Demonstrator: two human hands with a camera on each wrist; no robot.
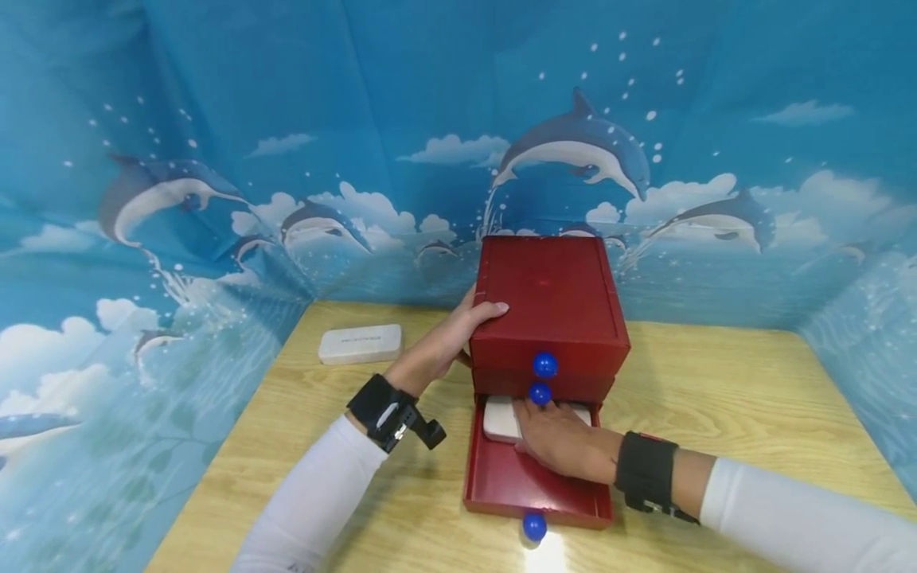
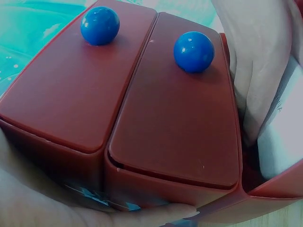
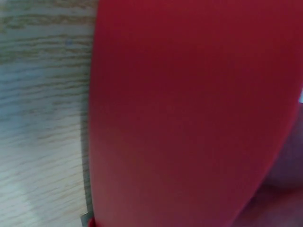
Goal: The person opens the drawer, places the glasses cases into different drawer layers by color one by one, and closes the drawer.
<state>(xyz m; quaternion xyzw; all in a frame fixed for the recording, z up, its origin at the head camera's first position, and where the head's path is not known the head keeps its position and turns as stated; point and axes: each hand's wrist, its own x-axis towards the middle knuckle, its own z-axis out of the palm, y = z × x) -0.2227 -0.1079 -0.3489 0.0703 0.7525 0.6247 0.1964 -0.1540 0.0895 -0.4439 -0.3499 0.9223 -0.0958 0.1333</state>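
A small red drawer cabinet (image 1: 548, 294) with blue ball knobs stands on the table, its bottom drawer (image 1: 537, 485) pulled out. My left hand (image 1: 451, 334) rests against the cabinet's left side, thumb over the top edge; in the left wrist view its fingers lie fairly straight along that side. Inside the drawer, my right hand (image 1: 562, 442) holds a white case (image 1: 499, 419), with fingertips reaching down behind it. Part of the case is covered by that hand. The right wrist view shows mostly a red drawer wall (image 3: 189, 113) up close.
Another white case (image 1: 360, 344), with small print on top, lies on the wooden table (image 1: 716, 398) left of the cabinet. A blue dolphin-print sheet (image 1: 430, 95) hangs behind and along both sides. The upper two drawers are closed.
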